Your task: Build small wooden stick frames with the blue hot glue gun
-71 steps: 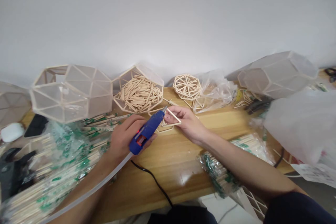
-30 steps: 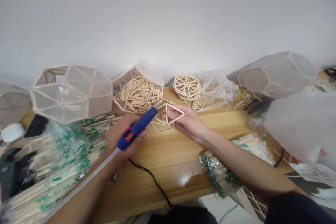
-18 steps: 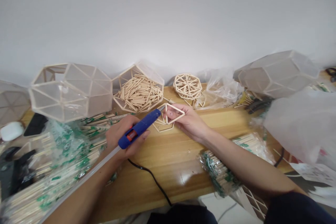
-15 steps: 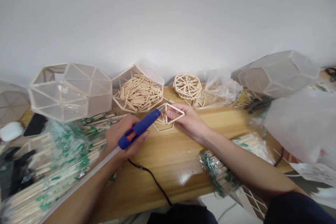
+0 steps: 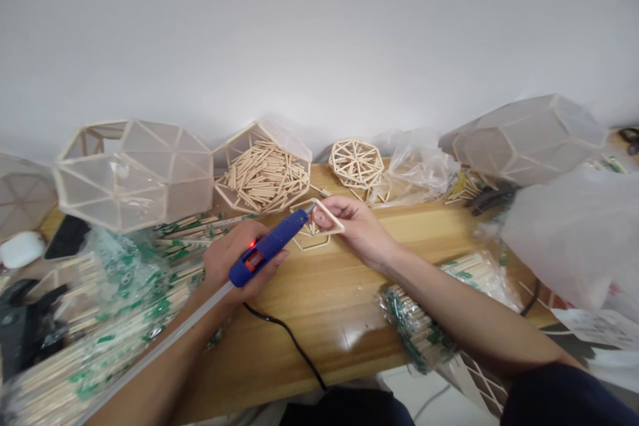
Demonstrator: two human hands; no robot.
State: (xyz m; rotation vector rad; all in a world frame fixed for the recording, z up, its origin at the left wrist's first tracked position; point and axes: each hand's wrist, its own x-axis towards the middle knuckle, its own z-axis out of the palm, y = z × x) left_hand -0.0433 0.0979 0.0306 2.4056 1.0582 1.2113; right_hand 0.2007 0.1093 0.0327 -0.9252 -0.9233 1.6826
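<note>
The left hand (image 5: 227, 256) grips a blue glue gun (image 5: 269, 246), its fingers wrapped closely around the body, and a small red light glows on the side of the gun. A long translucent glue stick (image 5: 200, 309) runs out of the back of the gun and passes over the left forearm. The right hand (image 5: 357, 226) holds a stick frame (image 5: 333, 219) of pale wood, pinched narrowly between thumb and fingers, above the middle of the wooden tabletop (image 5: 329, 319). The gun's metal nozzle is at the left side of this frame, close to the right fingertips; whether it touches the wood cannot be told. More joined sticks (image 5: 313, 246) show just below the frame, partly hidden by the gun, and it is unclear whether they belong to the same piece. Beyond the hands, an open panelled shell (image 5: 284, 136) is filled with a heap of short sticks (image 5: 264, 176), and to the right of it sits a small lattice ball (image 5: 356, 164) beside a crumpled clear bag (image 5: 424, 166). A larger panelled shell (image 5: 144, 176) stands on the left, another faceted shell (image 5: 529, 140) on the far right, both near the white wall (image 5: 319, 46). Bagged sticks (image 5: 120, 346) spread beneath the left forearm, a smaller wrapped bundle (image 5: 417, 333) lies by the right forearm, and a black cord (image 5: 299, 348) curves across the front of the tabletop
</note>
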